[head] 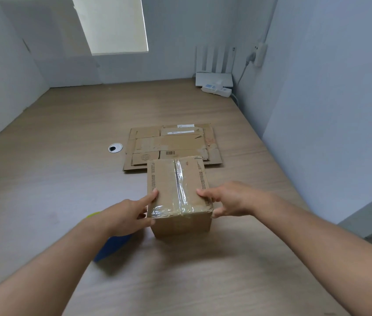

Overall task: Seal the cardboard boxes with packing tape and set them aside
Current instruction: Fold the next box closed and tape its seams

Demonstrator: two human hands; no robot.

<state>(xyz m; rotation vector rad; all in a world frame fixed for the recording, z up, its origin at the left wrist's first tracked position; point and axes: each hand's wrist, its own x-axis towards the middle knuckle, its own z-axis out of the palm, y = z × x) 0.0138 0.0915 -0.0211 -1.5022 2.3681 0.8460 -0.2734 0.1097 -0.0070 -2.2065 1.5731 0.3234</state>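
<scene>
A pale wooden table (66, 156) ran back to grey walls. At its far right corner stood a white router (213, 78) with upright antennas. A white power strip (216, 90) lay just in front of it, and a plug adapter (260, 54) hung on the right wall above. A round cable grommet (115, 148) sat in the tabletop left of centre. Just to its right lay a stack of flattened cardboard boxes (173, 144), bearing labels and a barcode. A blue and yellow-green object (112, 245) lay on the table under the left forearm, mostly hidden, so what it was could not be told. Nothing lay between the hands and the box.

The cardboard box (178, 190) stood upright on the table near the middle. Its far edge overlapped the near edge of the flattened stack in the view. Clear packing tape (180, 185) ran along its centre seam and across the near top edge, wrinkled and shiny. The box sat directly between the two hands, at the reach of both outstretched arms.

The left hand (128, 215) held the box's near left corner, its index finger laid on the top along the left edge and its thumb against the side below. The right hand (228, 199) gripped the near right edge, fingertips curled onto the top and the thumb pressed against the right side beneath them.
</scene>
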